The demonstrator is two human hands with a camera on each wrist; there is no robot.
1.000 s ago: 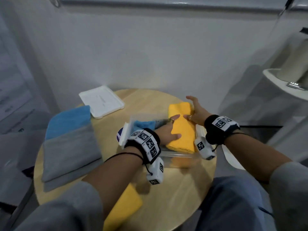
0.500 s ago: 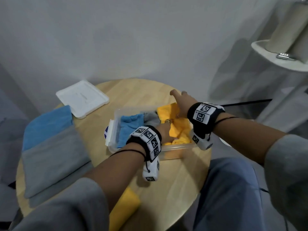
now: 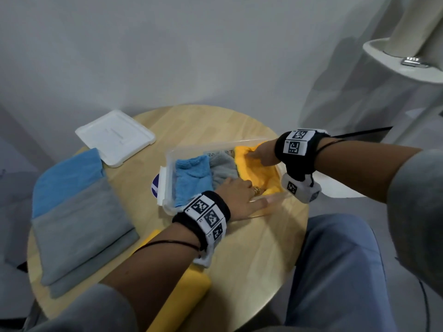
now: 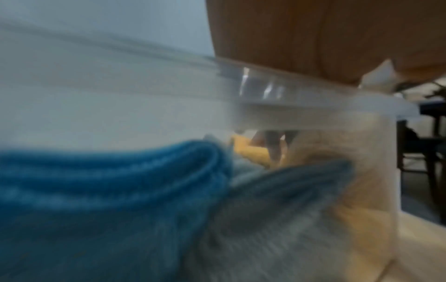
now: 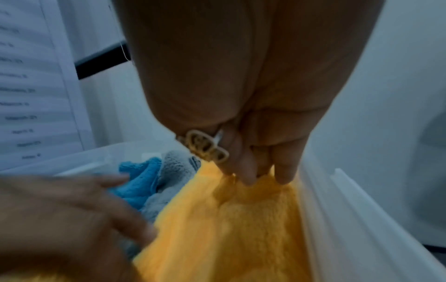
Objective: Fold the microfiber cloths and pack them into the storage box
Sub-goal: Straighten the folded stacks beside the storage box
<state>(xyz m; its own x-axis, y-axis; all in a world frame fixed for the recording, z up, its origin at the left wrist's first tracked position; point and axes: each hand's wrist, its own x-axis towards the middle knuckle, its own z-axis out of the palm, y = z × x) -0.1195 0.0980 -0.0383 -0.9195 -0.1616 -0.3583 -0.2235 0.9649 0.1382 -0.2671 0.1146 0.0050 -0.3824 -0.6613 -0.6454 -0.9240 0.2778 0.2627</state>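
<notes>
A clear storage box (image 3: 206,146) stands mid-table and holds a blue cloth (image 3: 191,178), a grey cloth (image 3: 223,168) and a yellow cloth (image 3: 259,173) side by side. My left hand (image 3: 251,191) lies over the near rim, fingers inside against the yellow cloth, thumb stretched along the outer wall. My right hand (image 3: 257,154) presses straight fingers (image 5: 248,171) down into the yellow cloth (image 5: 229,229) at the box's far right end. The left wrist view looks through the box wall (image 4: 289,106) at the blue cloth (image 4: 108,190) and the grey cloth (image 4: 277,219).
On the round wooden table (image 3: 251,259) the white lid (image 3: 115,137) lies at the back left. A flat blue cloth (image 3: 67,176) and grey cloths (image 3: 79,219) are stacked at the left. Another yellow cloth (image 3: 182,300) lies under my left forearm. A white shelf (image 3: 395,63) juts out at right.
The yellow cloth lay on top of the box a second ago; both hands have pushed it down into the right end. The head view has shifted.
</notes>
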